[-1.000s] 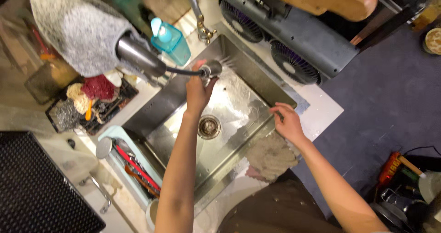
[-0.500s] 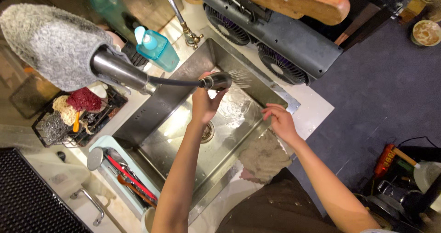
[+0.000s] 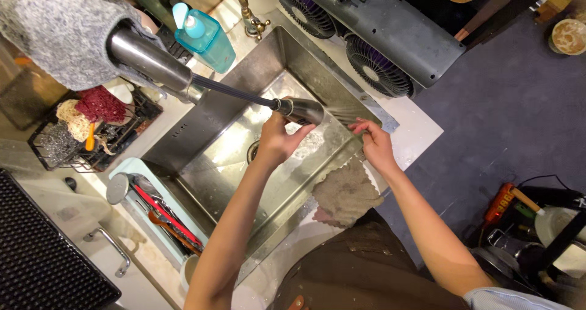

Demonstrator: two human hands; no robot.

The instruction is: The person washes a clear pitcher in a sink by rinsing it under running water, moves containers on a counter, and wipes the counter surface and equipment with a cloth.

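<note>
Gripping spray head (image 3: 303, 110) with left hand (image 3: 278, 140), right hand (image 3: 373, 144) fingers loosely spread in water

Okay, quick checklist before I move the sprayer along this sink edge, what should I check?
1. Left hand grips the pull-out spray head: ok.
2. Spray aimed at the sink wall, not the counter: ok.
3. Right hand at the sink rim, beside the spray: ok.
4. Grey cloth draped over the front edge, whether it lies securely: cannot tell.
5. Drain unblocked: cannot tell, partly hidden by the hand.
6. Soap bottle upright, away from the spray: ok.
</note>
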